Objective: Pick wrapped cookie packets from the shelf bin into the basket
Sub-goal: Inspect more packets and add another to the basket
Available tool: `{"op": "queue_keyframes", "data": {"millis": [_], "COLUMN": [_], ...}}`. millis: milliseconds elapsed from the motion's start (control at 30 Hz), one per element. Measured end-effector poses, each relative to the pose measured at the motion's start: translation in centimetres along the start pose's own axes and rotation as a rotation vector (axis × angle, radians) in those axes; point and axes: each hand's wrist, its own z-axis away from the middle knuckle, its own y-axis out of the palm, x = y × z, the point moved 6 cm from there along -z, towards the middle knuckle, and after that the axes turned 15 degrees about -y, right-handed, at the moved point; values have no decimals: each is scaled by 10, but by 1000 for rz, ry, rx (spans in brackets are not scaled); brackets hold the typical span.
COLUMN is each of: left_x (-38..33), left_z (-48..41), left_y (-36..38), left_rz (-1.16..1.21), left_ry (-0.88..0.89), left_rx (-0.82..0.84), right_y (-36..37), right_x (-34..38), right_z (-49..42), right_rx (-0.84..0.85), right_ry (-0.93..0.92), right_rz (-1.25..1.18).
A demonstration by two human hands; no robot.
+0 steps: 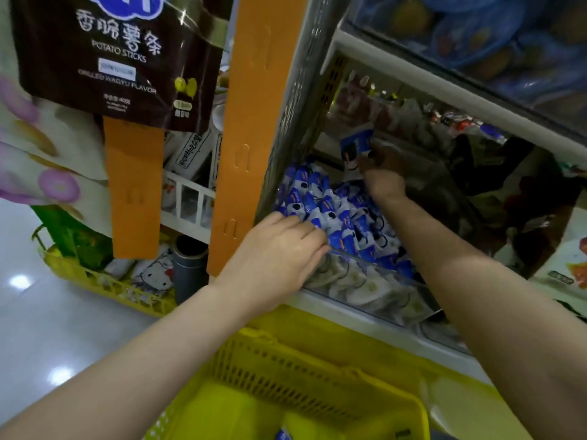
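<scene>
Your right hand was deep in the middle of the frame, fingers pinched round the bottom edge of a single raised packet held above the pile. Your left hand sat lower left of it, fingers bent down onto the cookie packets at the front corner of the bin. Honestly I couldn't tell if it gripped one or just rested there, since the tips were buried. The rest of the packets were heaped loose in that clear bin on the shelf, blue and white.

Handling guess: they looked light, crinkly and slick, probably with something brittle inside. I'd pinch the sealed end flap rather than squeeze the middle. Grab a handful and the neighbours likely slide off.

The yellow basket was right under your arms at the bottom of the frame, with a bit of blue wrapper showing inside.

In the way were the bin's clear front wall and the shelf rail overhead, so lifts had to come up and back toward you. The next bin to the right held dark packets. On the left of the frame were orange strips, a potato sticks bag and a second yellow basket.
</scene>
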Motion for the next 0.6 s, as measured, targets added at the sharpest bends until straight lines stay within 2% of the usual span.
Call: {"op": "queue_keyframes", "data": {"millis": [200, 300, 467, 600], "left_x": [3, 4, 4, 3], "left_z": [-1, -1, -1, -1], "left_y": [2, 1, 2, 2], "left_rz": [25, 23, 27, 35], "left_ry": [34, 57, 57, 58], "left_rx": [-57, -79, -80, -88], "right_y": [31, 40, 62, 62], "right_x": [-19, -20, -7, -5], "right_z": [-11, -19, -27, -24], "right_rx": [144, 262, 446, 471], "right_ry": [11, 45, -8, -57], "right_rz": [126, 193, 305, 248]}}
